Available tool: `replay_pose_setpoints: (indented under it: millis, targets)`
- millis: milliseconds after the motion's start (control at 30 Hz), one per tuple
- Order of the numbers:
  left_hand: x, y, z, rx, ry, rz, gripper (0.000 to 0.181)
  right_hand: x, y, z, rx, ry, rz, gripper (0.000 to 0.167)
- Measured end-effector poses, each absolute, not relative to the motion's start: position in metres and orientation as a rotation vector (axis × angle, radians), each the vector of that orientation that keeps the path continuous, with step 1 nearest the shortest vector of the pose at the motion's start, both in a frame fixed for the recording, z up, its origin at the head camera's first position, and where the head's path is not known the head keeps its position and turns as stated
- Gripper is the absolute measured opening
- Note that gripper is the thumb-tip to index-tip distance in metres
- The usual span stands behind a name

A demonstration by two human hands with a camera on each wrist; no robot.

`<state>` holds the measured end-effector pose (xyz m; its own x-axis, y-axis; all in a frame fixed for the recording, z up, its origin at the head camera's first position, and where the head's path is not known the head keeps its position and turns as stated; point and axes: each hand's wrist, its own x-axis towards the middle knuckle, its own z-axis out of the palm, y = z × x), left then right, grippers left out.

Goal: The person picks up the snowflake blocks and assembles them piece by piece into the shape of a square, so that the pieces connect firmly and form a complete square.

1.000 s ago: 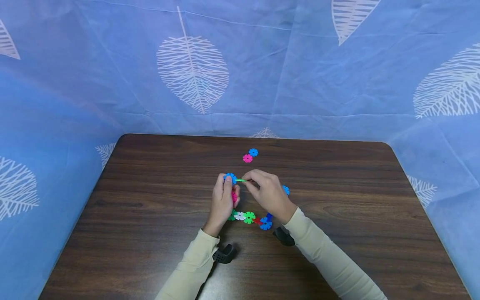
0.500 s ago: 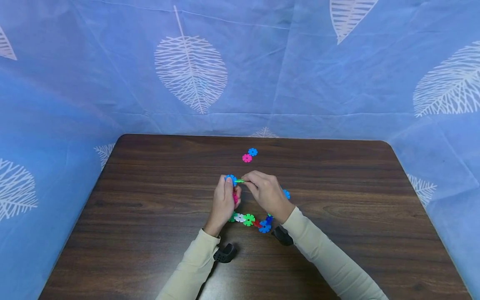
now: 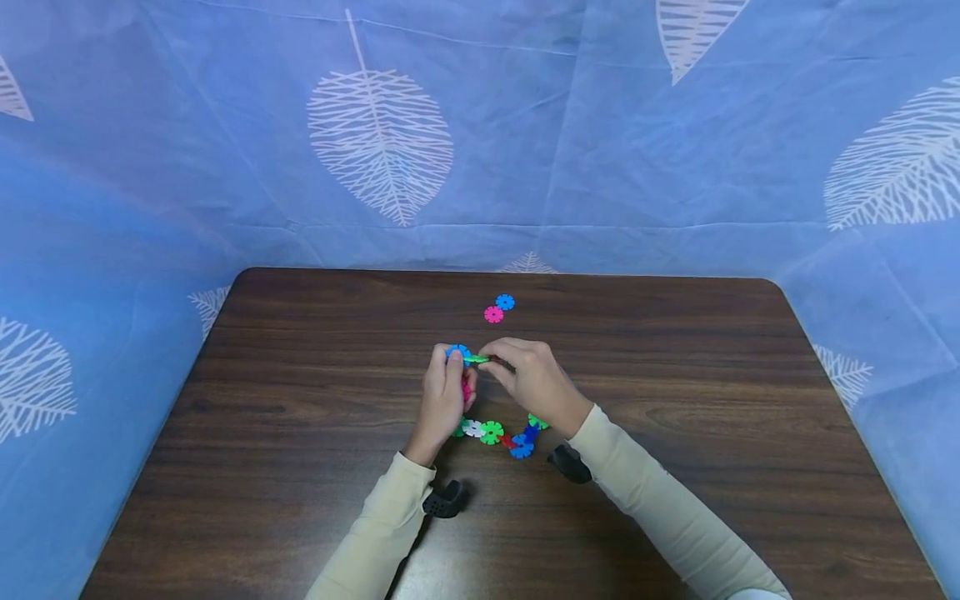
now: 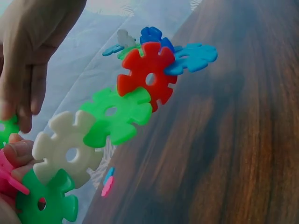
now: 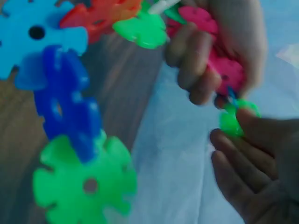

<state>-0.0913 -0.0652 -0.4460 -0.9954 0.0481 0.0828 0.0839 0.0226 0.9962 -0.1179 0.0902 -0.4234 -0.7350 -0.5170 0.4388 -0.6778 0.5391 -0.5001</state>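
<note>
My left hand (image 3: 442, 396) grips one end of a chain of interlocking plastic snowflake discs, with its thumb on a blue disc (image 3: 456, 351). Pink discs (image 5: 229, 77) show against its fingers. A green disc (image 3: 476, 359) is pinched edge-on by my right hand (image 3: 536, 379), and its near side meets the blue disc. Below the hands the chain hangs in a curve: a dark green disc (image 4: 58, 203), a white disc (image 4: 53, 140), a light green disc (image 4: 131, 119), a red disc (image 4: 138, 70), a light blue disc (image 5: 14, 28) and a dark blue disc (image 5: 79, 116).
A loose blue disc (image 3: 505, 302) and a loose pink disc (image 3: 492, 314) lie together near the back of the brown wooden table (image 3: 337, 333). A blue leaf-patterned cloth (image 3: 525, 150) hangs behind. Dark wrist devices sit under both sleeves.
Both hands and the chain have shifted slightly left, after a small dip. The blue disc that showed beyond my right wrist is now out of sight, and the green disc overlaps the blue one's edge.
</note>
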Motion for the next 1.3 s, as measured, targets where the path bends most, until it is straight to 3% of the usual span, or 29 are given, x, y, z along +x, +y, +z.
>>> replay_pose_setpoints:
  millis: [167, 533, 700, 933, 1300]
  targets:
    - [-0.093, -0.071, -0.447, -0.163, -2.157, -2.225, 0.023, -0.129, 0.108, -0.413, 0.911, -2.664, 1.082, 0.034]
    - [-0.093, -0.078, -0.455, -0.218, -2.142, -2.236, 0.03, -0.197, 0.153, -0.445, 0.607, -2.88, 1.07, 0.024]
    - [-0.1, -0.079, -0.477, -0.242, -2.081, -2.251, 0.033, -0.224, 0.15, -0.471, 0.602, -2.999, 0.993, 0.022]
    - [-0.099, -0.081, -0.475, -0.246, -2.069, -2.291, 0.025, -0.251, 0.139, -0.494, 0.585, -3.053, 0.9, 0.029]
    - [-0.096, -0.086, -0.465, -0.232, -2.144, -2.278, 0.025, -0.263, 0.124, -0.499, 0.611, -3.125, 0.706, 0.045]
